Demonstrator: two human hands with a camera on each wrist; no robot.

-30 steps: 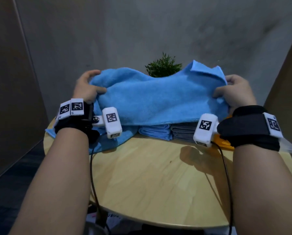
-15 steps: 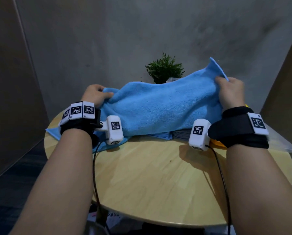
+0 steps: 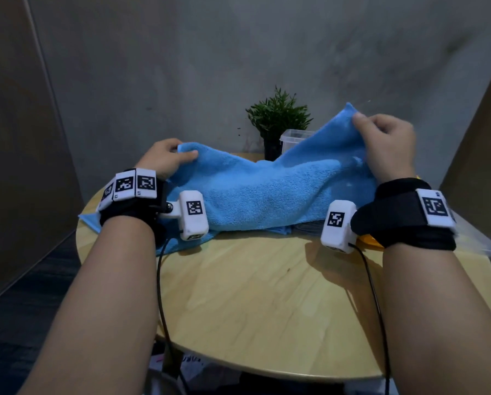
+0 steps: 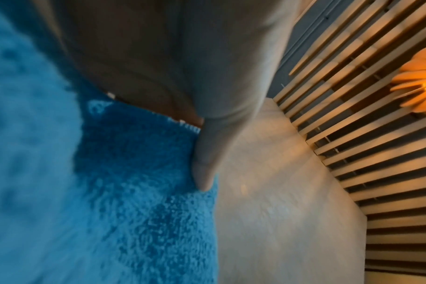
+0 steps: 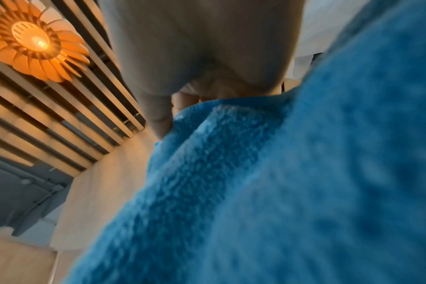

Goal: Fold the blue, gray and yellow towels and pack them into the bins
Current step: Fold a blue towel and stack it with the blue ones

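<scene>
Fingers and thumb of the left hand (image 3: 164, 159) and right hand (image 3: 386, 146) pinched opposite corners of the fluffy blue terry towel (image 3: 267, 192), draped above the round wooden table (image 3: 267, 295). Folding was underway; next, I judged, bringing the corners together. One clear plastic bin (image 3: 294, 138) showed.

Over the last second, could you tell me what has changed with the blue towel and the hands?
The left hand has lowered its end of the blue towel toward the table; the right hand has stayed raised. Both still grip the towel's ends.
</scene>
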